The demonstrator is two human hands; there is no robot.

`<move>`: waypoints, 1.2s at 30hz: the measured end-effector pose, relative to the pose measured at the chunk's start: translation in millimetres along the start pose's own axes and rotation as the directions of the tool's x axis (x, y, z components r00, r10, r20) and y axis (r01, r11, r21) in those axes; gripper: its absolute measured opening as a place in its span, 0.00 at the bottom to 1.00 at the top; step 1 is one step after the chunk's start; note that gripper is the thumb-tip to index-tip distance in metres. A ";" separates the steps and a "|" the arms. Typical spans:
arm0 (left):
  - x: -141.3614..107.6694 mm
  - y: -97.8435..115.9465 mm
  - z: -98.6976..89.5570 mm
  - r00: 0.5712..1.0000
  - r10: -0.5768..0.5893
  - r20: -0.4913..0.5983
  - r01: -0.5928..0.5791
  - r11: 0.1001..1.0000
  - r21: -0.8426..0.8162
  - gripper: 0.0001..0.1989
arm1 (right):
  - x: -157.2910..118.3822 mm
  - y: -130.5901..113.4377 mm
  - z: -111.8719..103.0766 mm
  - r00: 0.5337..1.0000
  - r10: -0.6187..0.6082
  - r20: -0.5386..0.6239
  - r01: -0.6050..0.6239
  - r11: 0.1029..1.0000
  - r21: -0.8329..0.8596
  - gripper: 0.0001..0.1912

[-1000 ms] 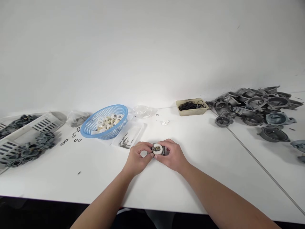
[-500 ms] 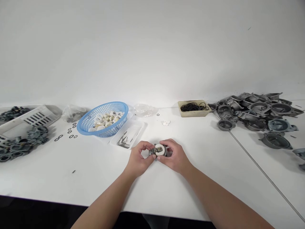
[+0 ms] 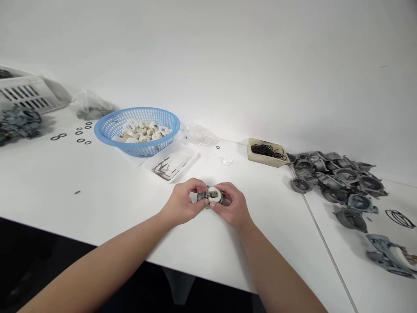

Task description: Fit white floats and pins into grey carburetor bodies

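Between my two hands, just above or on the white table, is a small grey metal carburetor (image 3: 201,197) with a white float (image 3: 215,195) facing up. My left hand (image 3: 184,203) grips its left side, thumb and fingers closed around the edge. On the other side, my right hand (image 3: 233,208) holds the body by the float, with the thumb at the near edge. Parts of the carburetor are hidden behind my fingers. A shallow white tray (image 3: 182,167) of small metal pins lies just beyond my left hand.
Behind the tray stands a blue basket (image 3: 137,114) of white floats. A cream box (image 3: 267,160) holds black rubber rings. Grey float bowls (image 3: 347,176) are heaped at right, near another carburetor (image 3: 384,250). More carburetors (image 3: 21,121) and a white crate (image 3: 29,93) are at left.
The camera view has tilted and shifted, bringing another carburetor and black rings into sight at right. Both hands keep hold of the same carburetor, with little change in grip.
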State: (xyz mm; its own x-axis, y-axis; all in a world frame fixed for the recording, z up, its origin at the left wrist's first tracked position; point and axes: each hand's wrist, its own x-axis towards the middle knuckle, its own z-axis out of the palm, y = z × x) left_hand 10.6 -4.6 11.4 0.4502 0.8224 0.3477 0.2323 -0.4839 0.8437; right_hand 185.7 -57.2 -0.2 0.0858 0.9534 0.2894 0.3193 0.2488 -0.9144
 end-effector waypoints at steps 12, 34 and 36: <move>-1.9 6.1 1.2 1.000 -0.029 0.002 0.029 1.000 0.009 0.09 | 4.6 3.5 -6.3 0.995 -0.031 0.097 0.032 0.999 -0.011 0.17; -4.8 2.5 2.1 0.994 -0.096 0.047 0.099 0.991 -0.085 0.15 | 2.2 4.3 -5.6 0.993 -0.002 0.122 -0.008 0.996 0.084 0.17; -5.1 1.9 2.5 0.994 -0.099 0.042 0.103 0.991 -0.088 0.17 | 2.3 4.9 -5.6 0.992 0.001 0.124 -0.010 0.997 0.072 0.17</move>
State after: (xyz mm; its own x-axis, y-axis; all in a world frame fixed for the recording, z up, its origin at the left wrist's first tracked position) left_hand 10.9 -10.5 10.2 0.4607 0.8531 0.2449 0.2008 -0.3689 0.9075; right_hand 192.7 -54.7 -2.4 -0.0321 0.9674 0.2513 0.2502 0.2513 -0.9350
